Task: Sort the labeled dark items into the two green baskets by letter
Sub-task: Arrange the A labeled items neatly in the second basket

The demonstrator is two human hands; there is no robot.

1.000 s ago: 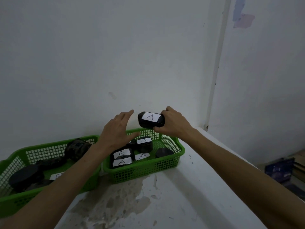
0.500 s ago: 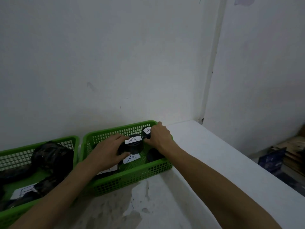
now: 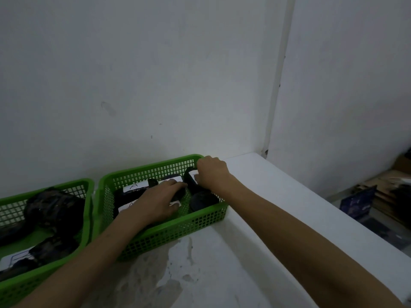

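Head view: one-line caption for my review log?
Both hands in the right green basket: right hand sets down a dark labeled item, left hand rests on others.

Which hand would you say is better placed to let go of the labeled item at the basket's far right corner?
The right hand: it grips that labeled item inside the right basket, while the left hand rests on other items.

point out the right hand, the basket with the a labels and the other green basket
right hand [image 3: 211,174]: head view, on the back of the hand.
A-label basket [image 3: 178,227]: head view, on its front mesh wall.
other green basket [image 3: 87,210]: head view, on its right wall.
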